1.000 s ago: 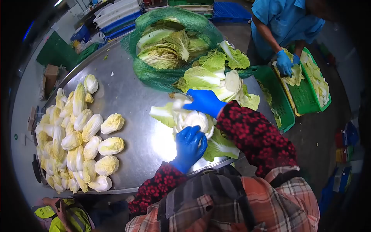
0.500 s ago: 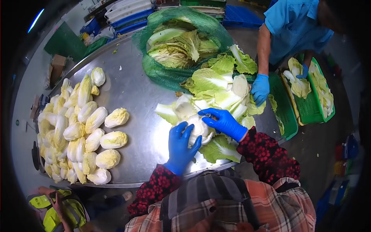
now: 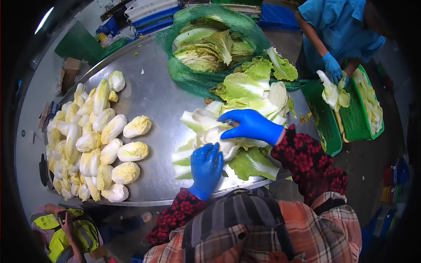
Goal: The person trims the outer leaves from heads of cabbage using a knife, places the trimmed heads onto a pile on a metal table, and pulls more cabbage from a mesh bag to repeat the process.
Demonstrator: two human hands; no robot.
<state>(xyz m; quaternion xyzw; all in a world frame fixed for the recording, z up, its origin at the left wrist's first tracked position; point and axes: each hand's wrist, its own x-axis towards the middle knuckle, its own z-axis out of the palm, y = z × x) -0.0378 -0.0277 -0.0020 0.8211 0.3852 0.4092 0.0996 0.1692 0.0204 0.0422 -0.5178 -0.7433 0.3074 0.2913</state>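
Observation:
A Chinese cabbage (image 3: 214, 136) lies near the table's front edge, its pale base facing up among loose outer leaves. My left hand (image 3: 207, 171), in a blue glove, holds the cabbage's near side with its fingertips. My right hand (image 3: 252, 128), also blue-gloved, is curled over its far right side, thumb and fingers bent round the outer leaves. The fingertips partly hide what they grip. Loose green leaves (image 3: 252, 164) lie beside the cabbage at the right, and a light green leaf (image 3: 182, 160) spreads at its left.
Trimmed cabbage hearts (image 3: 103, 144) are piled on the steel table (image 3: 160, 131) at left. Behind stands a green mesh sack (image 3: 175, 76) of cabbages. More leaves (image 3: 245, 85) lie at right. A co-worker (image 3: 342, 33) holds leaves over green crates (image 3: 324, 127). Another person (image 3: 66, 232) is at lower left.
Outer leaves have spread to the cabbage's left. My right hand has shifted slightly up and left, my left hand a little down. The co-worker's hand has moved from the leaf heap to the crates.

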